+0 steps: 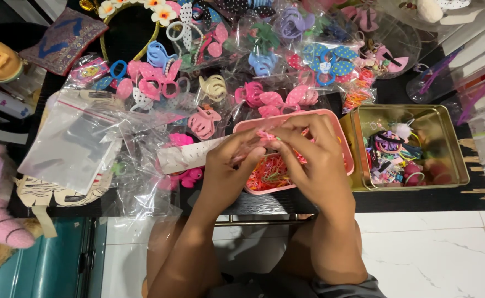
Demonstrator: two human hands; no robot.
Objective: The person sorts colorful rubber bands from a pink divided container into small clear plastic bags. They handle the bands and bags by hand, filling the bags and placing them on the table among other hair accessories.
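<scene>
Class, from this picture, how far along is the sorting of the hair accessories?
Done: small elastic bands lie in the pink box, and the gold tin holds mixed bits. In hand: left hand and right hand pinch a small pink piece over the box. Left: many hair clips and plastic bags cover the table.

I see both hands, left hand (228, 165) and right hand (314, 157), pinching a small pink clip (265, 136) above a pink box (339, 138) of elastics (267, 175), beside a gold tin (458, 143).
</scene>
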